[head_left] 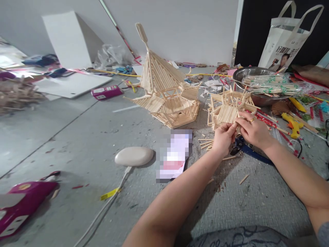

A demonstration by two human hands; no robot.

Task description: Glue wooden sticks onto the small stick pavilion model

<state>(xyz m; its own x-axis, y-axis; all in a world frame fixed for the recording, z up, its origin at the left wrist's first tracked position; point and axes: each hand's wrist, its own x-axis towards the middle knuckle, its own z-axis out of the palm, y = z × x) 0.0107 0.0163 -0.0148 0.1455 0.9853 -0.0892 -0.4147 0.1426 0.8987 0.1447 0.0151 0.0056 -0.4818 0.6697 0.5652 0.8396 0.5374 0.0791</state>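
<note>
Where contact is made: the front of the small stick model (pixel 226 115), which is set on the floor (pixel 102 212) beyond and right of the phone (pixel 176 154).
Left hand (pixel 223 138): thumb and forefinger are drawn together at the model's front edge; what is clamped between them cannot be told.
Right hand (pixel 254 131): fingers are bent against the front right edge, a ring (pixel 252 120) being worn; whether anything is gripped cannot be told.
Blue-handled tool (pixel 253 151): partly covered by the hands.
Large stick model (pixel 164 73): stood left of the small one.
Metal bowl (pixel 266 100): filled with wrapped stick bundles (pixel 269 80).
</note>
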